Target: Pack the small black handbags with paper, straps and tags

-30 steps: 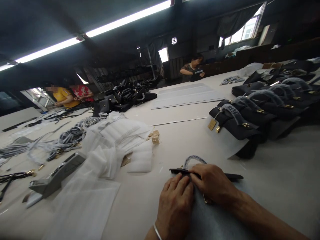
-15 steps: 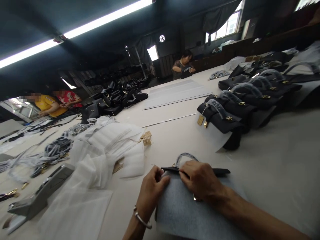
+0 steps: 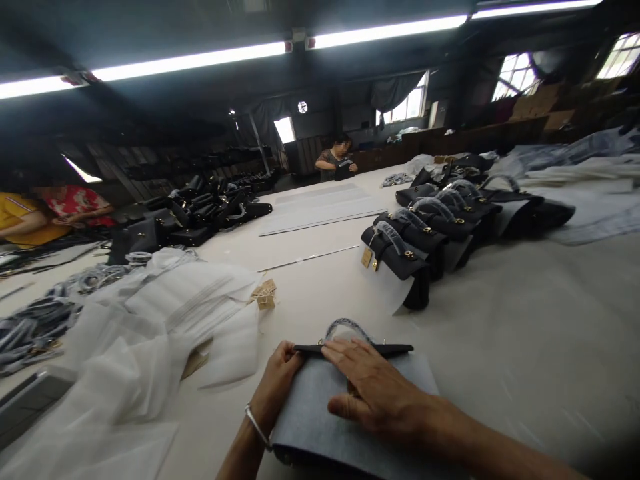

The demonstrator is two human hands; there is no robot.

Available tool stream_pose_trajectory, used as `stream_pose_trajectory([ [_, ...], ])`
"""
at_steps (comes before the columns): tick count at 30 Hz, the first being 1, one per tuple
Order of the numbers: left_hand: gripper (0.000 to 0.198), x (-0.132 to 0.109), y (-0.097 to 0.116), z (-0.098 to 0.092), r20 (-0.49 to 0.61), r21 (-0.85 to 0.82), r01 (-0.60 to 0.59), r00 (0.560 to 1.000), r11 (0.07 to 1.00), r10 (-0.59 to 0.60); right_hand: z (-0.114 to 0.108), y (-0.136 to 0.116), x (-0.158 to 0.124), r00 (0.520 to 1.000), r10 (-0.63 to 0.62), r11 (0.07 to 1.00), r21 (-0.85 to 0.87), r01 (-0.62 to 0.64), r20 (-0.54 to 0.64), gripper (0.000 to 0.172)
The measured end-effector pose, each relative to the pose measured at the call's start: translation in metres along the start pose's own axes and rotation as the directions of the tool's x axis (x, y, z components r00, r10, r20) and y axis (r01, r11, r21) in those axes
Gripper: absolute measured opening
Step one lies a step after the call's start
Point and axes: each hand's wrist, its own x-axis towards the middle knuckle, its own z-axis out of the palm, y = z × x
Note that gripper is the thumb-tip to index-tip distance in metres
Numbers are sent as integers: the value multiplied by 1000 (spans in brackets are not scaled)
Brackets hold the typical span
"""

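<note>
A black handbag (image 3: 287, 456) lies at the table's near edge, its front covered by a thin pale sheet (image 3: 310, 427). Its black flap edge (image 3: 395, 349) runs across the top, and a plastic-wrapped handle (image 3: 345, 323) arches above it. My left hand (image 3: 281, 373), with a bracelet at the wrist, pinches the flap's left end. Fingers stretched out, my right hand (image 3: 373, 387) rests over the sheet and the middle of the flap. It hides part of the front, including most of the clasp area.
Several finished-looking black handbags (image 3: 400, 257) stand in a row at the right. White foam sheets (image 3: 145, 347) are heaped at the left, beside brown tags (image 3: 265, 293). Farther back are piled black bags (image 3: 200, 213), a flat pale sheet (image 3: 320, 208) and a co-worker (image 3: 336, 160).
My right hand has opened from a grip on the flap to lie with fingers extended. My left hand keeps hold of the flap's end. The camera view has turned to the right.
</note>
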Motion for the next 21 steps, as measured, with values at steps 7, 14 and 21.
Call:
stream_pose_trajectory([
  [7, 38, -11, 4, 8, -153, 167, -2, 988, 986, 28, -18, 21, -32, 988, -29, 988, -155, 5, -150, 65],
  [14, 40, -7, -5, -1, -15, 236, -110, 993, 965, 117, -11, 86, -35, 961, 176, 984, 11, -178, -212, 68],
  [21, 75, -16, -25, -7, 37, 49, -89, 995, 995, 87, 1, 136, -40, 870, 432, 826, 490, -277, -237, 95],
])
